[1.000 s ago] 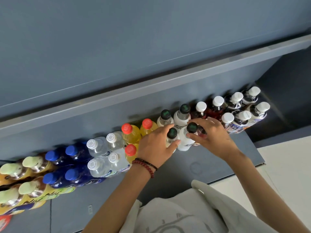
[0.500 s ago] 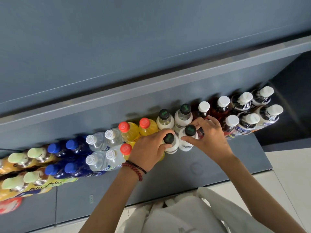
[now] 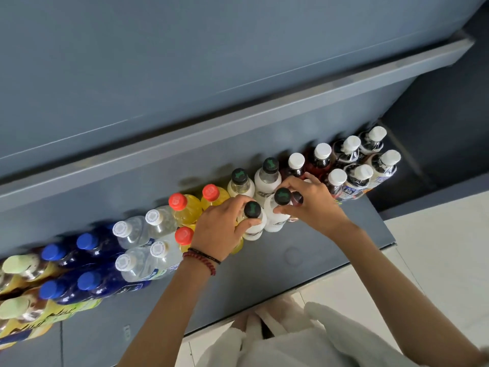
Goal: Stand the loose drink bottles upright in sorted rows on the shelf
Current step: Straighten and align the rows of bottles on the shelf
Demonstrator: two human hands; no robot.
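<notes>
Blue-grey metal makes up the shelf (image 3: 312, 258), which runs from the lower left of the frame up toward the right edge. In the single head view, upright bottles stand on it in two rows sorted by colour: pale-green caps at the far left, then the blue-capped bottles (image 3: 87, 280), the clear bottles (image 3: 137, 263), the yellow bottles with red caps (image 3: 185, 207), the milky white bottles with black caps, and the dark red and white-capped bottles (image 3: 337, 178) toward the upper right. At the centre, the left hand (image 3: 219, 231), with bead bracelets at the wrist, has its fingers (image 3: 248, 224) wrapped around the front white bottle (image 3: 254, 229) below its black cap. Just beside it, the right hand (image 3: 315, 205) pinches the neck of the neighbouring white bottle (image 3: 275, 221) under its cap. Both bottles stand upright in the front row, touching each other.
</notes>
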